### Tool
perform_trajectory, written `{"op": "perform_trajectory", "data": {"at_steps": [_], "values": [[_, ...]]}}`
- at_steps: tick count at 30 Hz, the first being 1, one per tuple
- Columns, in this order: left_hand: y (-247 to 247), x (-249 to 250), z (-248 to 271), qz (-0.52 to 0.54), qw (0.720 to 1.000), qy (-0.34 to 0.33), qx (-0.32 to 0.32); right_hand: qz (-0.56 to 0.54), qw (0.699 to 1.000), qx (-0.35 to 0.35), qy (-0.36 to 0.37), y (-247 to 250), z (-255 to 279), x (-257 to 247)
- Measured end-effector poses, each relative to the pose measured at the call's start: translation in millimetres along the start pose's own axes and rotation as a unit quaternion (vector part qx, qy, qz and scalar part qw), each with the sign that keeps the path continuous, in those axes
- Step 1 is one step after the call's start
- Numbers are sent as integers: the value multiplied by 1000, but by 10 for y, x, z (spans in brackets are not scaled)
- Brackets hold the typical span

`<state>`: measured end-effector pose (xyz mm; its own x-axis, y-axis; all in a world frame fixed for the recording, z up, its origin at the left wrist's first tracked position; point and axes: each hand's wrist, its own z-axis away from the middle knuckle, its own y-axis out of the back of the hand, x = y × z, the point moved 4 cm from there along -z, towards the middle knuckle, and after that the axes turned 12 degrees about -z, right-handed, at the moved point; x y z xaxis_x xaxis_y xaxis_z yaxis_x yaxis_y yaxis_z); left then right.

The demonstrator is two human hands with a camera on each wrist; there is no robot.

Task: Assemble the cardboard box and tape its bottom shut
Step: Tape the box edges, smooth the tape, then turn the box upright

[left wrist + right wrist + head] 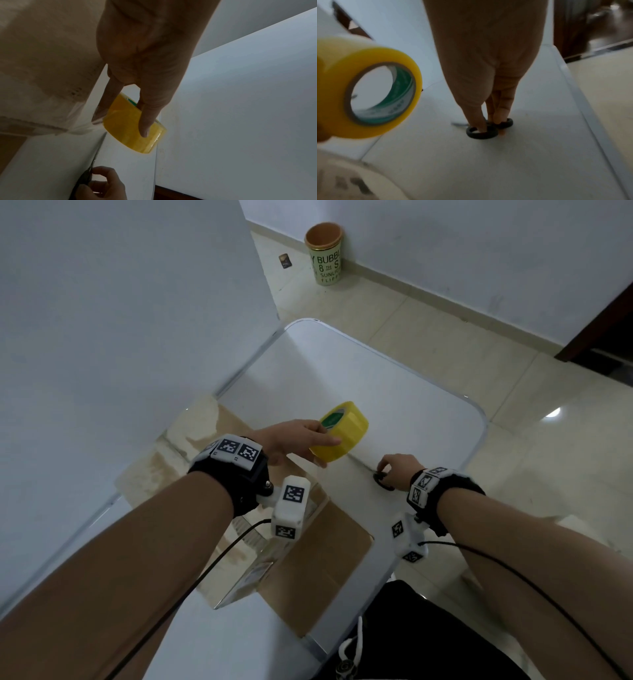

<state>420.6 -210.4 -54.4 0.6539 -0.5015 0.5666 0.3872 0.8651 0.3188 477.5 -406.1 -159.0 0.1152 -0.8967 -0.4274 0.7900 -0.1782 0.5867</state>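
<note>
1. Taping step under way, by the look of it: left hand [291, 436] clamped on the yellow tape roll [342, 433], fingers on the outer band and one tucked into the core, roll lifted off the table [394, 378] just beyond the cardboard box [308, 559]
2. Clear strip stretched from the roll back to the box edge in the left wrist view, so likely awaiting a cut
3. Right hand [397, 467] to the right of the box, thumb and fingers threaded into the black loops of the scissors [383, 481], closed on them, scissors lying flat on the table
4. Next, probably: lifting the scissors, opening the blades, snipping the taut strip close to the roll, then pressing the loose end down onto the box
5. Box tape-streaked, lying on the near-left part of the white table
6. Past the box, on the tiled floor by the wall: a green printed bin [325, 254] and a small dark card [285, 261]
</note>
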Motion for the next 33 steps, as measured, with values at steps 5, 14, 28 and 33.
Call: {"op": "perform_trajectory", "data": {"at_steps": [5,14,28,33], "values": [[-27,8,16,9,1000,-4,4,-81,991,-108,-10,-91,147,73],[-72,41,117,12,1000,-5,8,-275,924,-264,13,-314,473,16],[-65,33,126,27,999,-17,8,-286,927,-240,45,-344,451,-190],[-63,30,109,30,999,-14,3,-343,904,-249,57,-364,401,-267]]}}
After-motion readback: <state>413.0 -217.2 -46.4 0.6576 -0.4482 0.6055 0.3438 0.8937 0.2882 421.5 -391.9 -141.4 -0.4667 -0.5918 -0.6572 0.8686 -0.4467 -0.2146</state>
